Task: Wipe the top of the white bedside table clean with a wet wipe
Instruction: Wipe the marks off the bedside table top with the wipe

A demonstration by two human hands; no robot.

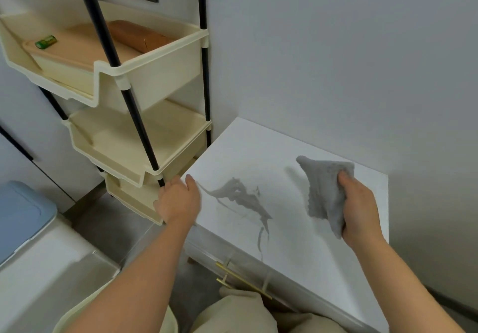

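Note:
The white bedside table (pixel 248 151) stands in the corner against the wall. A grey smeared stain (pixel 243 200) runs across the middle of its top toward the front edge. My right hand (pixel 359 208) holds a crumpled grey wet wipe (pixel 323 190) just above the right part of the top; the wipe hangs open to the left of my fingers. My left hand (pixel 178 198) rests at the table's left edge, fingers curled over it, with nothing in it.
A cream three-tier plastic rack (pixel 144 79) on black poles stands close to the table's left side. A brass drawer handle (pixel 240 278) shows on the table front. A white bin with a blue lid (pixel 23 213) is at the lower left.

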